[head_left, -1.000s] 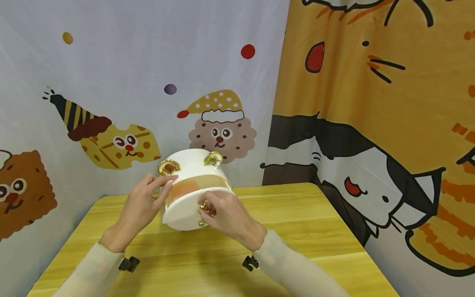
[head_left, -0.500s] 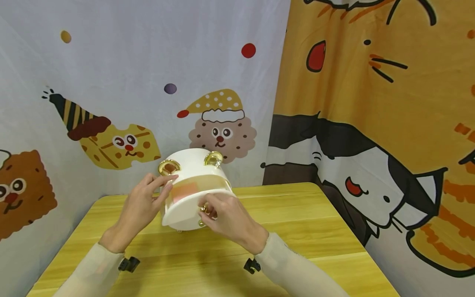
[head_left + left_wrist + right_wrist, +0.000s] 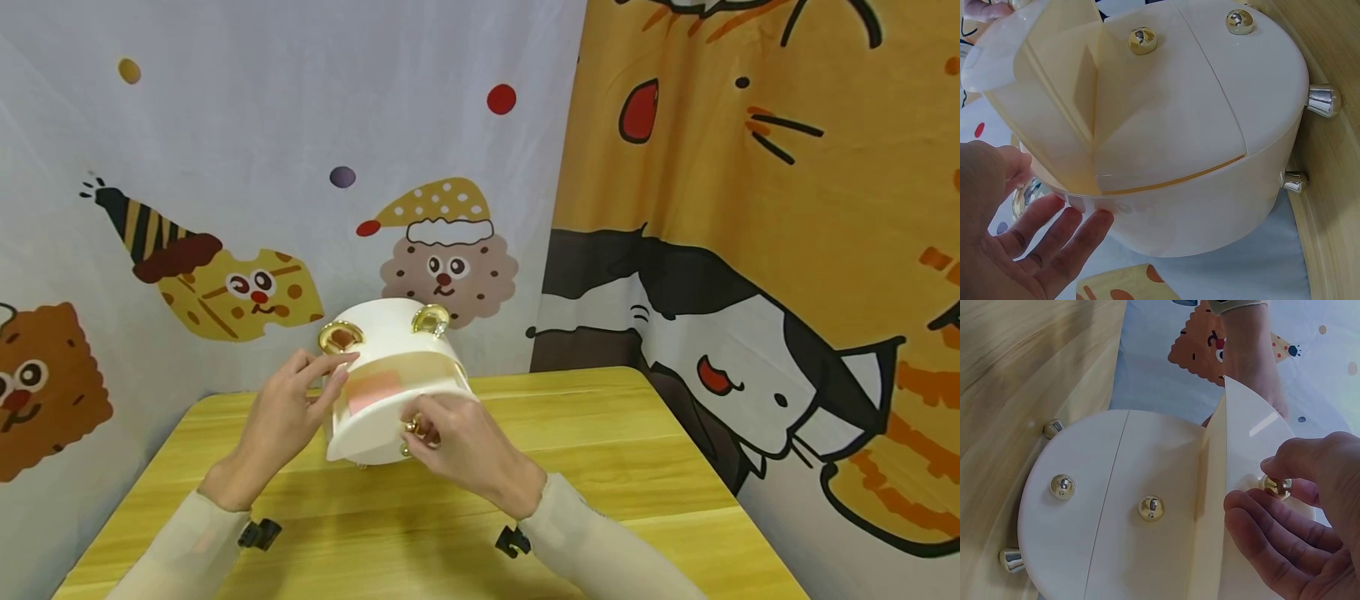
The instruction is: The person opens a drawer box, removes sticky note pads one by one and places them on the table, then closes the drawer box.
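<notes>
A small white rounded drawer cabinet with gold ear-like rings on top stands on the table. Its top drawer sticks out toward me, and a pinkish patch shows inside. My right hand pinches that drawer's gold knob between thumb and fingers. On the cabinet's left side, near the left gold ring, rests my left hand; the left wrist view has its loosely spread fingertips at the cabinet wall. Two lower drawer fronts, each with a gold knob, are flush with the body.
The cabinet stands on short gold feet on a yellow wood-grain table. Close behind the table hangs a pale curtain with cartoon prints; an orange cat-print curtain closes off the right side.
My right hand has drawn the top drawer slightly farther out, toward me and down, so more of its inside shows. My left hand keeps its place on the cabinet.
</notes>
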Available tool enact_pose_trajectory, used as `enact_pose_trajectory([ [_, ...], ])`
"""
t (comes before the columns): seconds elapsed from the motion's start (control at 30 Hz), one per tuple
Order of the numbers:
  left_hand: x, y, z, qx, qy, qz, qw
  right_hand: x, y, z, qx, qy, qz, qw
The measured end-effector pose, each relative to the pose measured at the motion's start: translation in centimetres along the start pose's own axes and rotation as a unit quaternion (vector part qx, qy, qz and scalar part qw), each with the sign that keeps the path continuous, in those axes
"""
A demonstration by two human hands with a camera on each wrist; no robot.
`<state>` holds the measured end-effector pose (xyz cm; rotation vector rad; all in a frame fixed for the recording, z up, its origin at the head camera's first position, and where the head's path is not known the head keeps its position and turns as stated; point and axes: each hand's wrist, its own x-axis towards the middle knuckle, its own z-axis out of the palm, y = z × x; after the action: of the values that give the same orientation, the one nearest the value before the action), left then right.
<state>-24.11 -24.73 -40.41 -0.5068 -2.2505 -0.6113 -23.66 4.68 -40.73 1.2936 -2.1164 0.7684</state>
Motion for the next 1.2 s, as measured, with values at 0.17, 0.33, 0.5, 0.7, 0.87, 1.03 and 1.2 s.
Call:
enact_pose_trajectory([
  [0.17, -0.1, -0.1, 0.1, 0.002, 0.0, -0.001, 1.0, -0.3, -0.2, 0.0, -0.002, -0.004, -0.001, 1.0],
  [0.33, 0.0, -0.2, 0.1, 0.003, 0.002, -0.005, 1.0, -0.4, -0.3, -0.2, 0.0, -0.007, -0.002, 1.0],
  [0.5, 0.0, -0.1, 0.1, 0.002, 0.002, -0.006, 1.0, -0.7, -0.6, -0.2, 0.007, -0.012, -0.002, 1.0],
  [0.7, 0.0, -0.1, 0.1, 0.002, 0.003, -0.005, 1.0, -1.1, -0.9, -0.3, 0.008, -0.014, 0.0, 1.0],
  [0.87, -0.1, -0.1, 0.0, 0.0, 0.002, -0.007, 1.0, -1.3, -1.3, -0.4, 0.0, -0.017, -0.004, 1.0],
  [1.03, -0.1, -0.1, 0.0, 0.0, 0.002, -0.009, 1.0, -1.5, -1.6, -0.5, -0.01, -0.017, -0.008, 1.0],
  [1.2, -0.1, -0.2, 0.0, -0.002, 0.001, -0.006, 1.0, -1.8, -1.7, -0.5, -0.021, -0.009, -0.012, 1.0],
])
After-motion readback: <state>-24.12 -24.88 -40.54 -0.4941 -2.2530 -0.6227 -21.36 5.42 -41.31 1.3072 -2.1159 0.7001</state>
